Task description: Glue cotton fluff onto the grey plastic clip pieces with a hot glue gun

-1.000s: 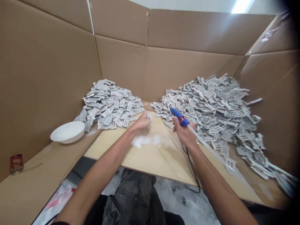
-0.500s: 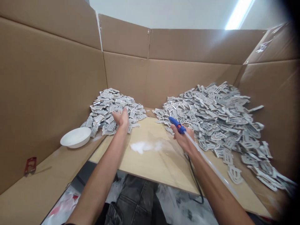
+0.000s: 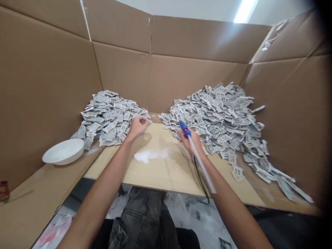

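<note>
My right hand (image 3: 191, 141) is closed around a blue glue gun (image 3: 184, 128), its nozzle end pointing away from me. A long translucent glue stick (image 3: 201, 166) runs out of its back over my forearm, and a black cord hangs below. My left hand (image 3: 138, 127) is pinched together above the board, by the right edge of the left heap of flat grey slotted pieces (image 3: 106, 116). Something small and whitish shows at its fingertips, too small to name. To the right of the glue gun lies a larger heap of the same grey pieces (image 3: 223, 114).
A pale wooden board (image 3: 160, 176) spans the middle, with a white fluffy-looking patch (image 3: 147, 155) on it. At left stands a white bowl (image 3: 63, 152) on cardboard; a red object (image 3: 3, 191) lies at the far left edge. Tall cardboard walls (image 3: 116, 72) enclose the work area.
My left hand has come away from the left heap toward the right, its fingers now pinched. The view has turned to the right; the glue gun is still in my right hand.
</note>
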`<state>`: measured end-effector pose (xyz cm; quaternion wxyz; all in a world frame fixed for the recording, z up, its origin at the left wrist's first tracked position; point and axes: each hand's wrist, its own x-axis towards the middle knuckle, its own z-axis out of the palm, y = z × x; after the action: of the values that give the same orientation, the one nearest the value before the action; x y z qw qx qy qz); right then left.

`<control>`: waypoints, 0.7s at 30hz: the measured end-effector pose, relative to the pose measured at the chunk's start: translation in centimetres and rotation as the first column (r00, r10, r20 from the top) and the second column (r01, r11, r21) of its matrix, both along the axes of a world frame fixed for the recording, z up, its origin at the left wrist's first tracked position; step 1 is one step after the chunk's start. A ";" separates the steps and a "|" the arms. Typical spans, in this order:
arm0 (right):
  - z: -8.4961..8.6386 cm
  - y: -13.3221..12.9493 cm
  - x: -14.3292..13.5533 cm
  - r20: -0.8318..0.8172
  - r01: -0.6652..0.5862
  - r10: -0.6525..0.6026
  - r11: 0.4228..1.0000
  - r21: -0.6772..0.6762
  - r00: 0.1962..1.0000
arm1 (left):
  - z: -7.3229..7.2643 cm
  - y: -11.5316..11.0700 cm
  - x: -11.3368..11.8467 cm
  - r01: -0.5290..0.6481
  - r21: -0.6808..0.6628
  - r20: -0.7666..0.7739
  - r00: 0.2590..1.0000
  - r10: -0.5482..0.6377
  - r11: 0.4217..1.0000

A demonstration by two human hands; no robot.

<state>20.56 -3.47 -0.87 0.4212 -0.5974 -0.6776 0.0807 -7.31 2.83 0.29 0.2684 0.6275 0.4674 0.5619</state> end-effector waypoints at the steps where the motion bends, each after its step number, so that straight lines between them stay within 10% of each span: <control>1: -0.1 0.2 0.3 0.060 0.017 -0.016 1.000 -0.013 0.998 | -0.4 -0.5 0.8 0.179 -0.053 -0.112 0.976 -0.184 0.982; 4: -0.3 0.8 1.5 0.235 0.122 -0.097 0.988 -0.094 0.967 | -1.8 -1.7 3.3 0.440 -0.253 -0.334 0.796 -0.505 0.862; 8: -0.8 1.6 2.4 0.352 0.194 -0.131 0.970 -0.149 0.927 | -3.7 -2.1 5.3 0.458 -0.312 -0.434 0.711 -0.554 0.832; 16: -2.1 3.4 0.8 0.448 0.199 -0.084 0.956 -0.217 0.890 | -3.7 -2.0 5.4 0.516 -0.366 -0.330 0.706 -0.627 0.774; 21: -1.7 3.7 1.4 0.276 0.122 -0.064 0.973 -0.198 0.959 | -2.9 -2.5 5.8 0.494 -0.262 -0.106 0.839 -0.534 0.829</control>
<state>21.99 0.18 -2.55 0.2630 -0.6758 -0.6867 0.0513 -1.51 0.36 -2.57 0.4373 0.7425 0.3625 0.3550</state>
